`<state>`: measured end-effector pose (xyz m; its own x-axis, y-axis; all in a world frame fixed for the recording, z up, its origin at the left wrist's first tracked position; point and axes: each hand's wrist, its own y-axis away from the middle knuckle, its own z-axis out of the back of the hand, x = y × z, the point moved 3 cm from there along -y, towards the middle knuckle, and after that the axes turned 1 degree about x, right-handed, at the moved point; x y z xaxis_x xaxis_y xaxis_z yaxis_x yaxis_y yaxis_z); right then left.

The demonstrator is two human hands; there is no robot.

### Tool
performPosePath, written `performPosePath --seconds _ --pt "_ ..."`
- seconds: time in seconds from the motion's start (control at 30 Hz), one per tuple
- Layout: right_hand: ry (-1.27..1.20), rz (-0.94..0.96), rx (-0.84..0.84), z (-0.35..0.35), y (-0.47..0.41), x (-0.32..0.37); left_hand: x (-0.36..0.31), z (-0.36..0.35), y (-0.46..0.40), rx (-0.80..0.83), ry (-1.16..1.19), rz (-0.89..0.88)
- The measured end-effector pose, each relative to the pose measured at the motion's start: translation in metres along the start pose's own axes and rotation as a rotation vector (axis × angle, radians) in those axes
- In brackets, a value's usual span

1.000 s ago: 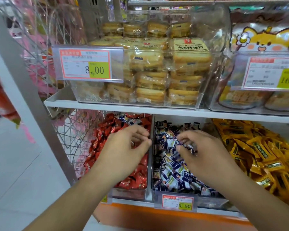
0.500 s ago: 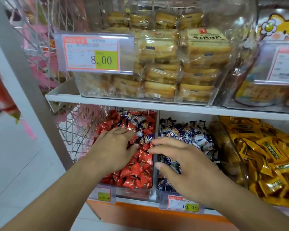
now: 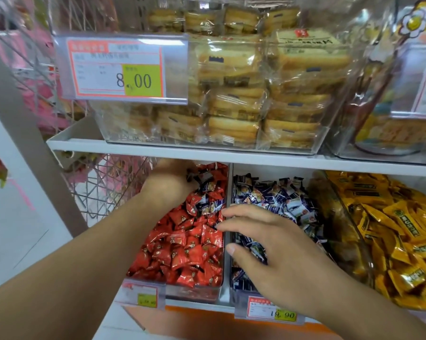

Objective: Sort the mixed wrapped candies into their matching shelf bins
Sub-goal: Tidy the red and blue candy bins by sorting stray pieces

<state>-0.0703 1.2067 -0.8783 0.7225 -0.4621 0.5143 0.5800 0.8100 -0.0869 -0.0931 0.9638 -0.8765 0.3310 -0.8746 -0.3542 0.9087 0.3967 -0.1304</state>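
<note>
- Clearly unfinished: a cluster of dark blue-and-white wrapped candies (image 3: pixel 208 201) lies on top of the red foil-wrapped candies (image 3: pixel 182 246), at the back half of the clear plastic left bin (image 3: pixel 194 289) on the lower shelf.
- Just beside it, the clear plastic middle bin (image 3: pixel 239 288) holds the matching heap of blue-and-white wrapped candies (image 3: pixel 280 200); no red wrappers show among the part in view.
- Further right, the clear bin of yellow foil-wrapped candies (image 3: pixel 391 229) looks unmixed as far as can be seen.
- At the back of the left bin the left hand (image 3: pixel 169 184) reaches in among the stray blue pieces; its fingers are hidden under the white upper shelf edge (image 3: pixel 158 148), so I cannot tell whether it holds any.
- Meanwhile the right hand (image 3: pixel 278 251) hovers over the front of the middle bin, fingers spread and straight, holding nothing visible.
- My judgement: the strays in the left bin remain to be moved across the divider; the front of that bin already looks all red.
</note>
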Motion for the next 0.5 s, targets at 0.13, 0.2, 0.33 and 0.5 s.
performPosePath --seconds 0.13,0.2,0.33,0.5 --pt "0.010 -0.005 -0.003 0.000 0.000 0.000 0.000 -0.008 -0.010 0.054 0.006 -0.020" --pt "0.011 -0.006 0.000 0.000 0.000 0.000 0.003 -0.012 -0.014 0.084 -0.021 -0.024" --pt "0.004 -0.008 -0.001 0.001 0.001 0.002 0.003 -0.014 -0.020 0.140 -0.059 -0.052" --pt "0.004 -0.009 -0.002 -0.001 0.000 0.003 0.005 -0.018 -0.021 0.090 -0.036 -0.061"
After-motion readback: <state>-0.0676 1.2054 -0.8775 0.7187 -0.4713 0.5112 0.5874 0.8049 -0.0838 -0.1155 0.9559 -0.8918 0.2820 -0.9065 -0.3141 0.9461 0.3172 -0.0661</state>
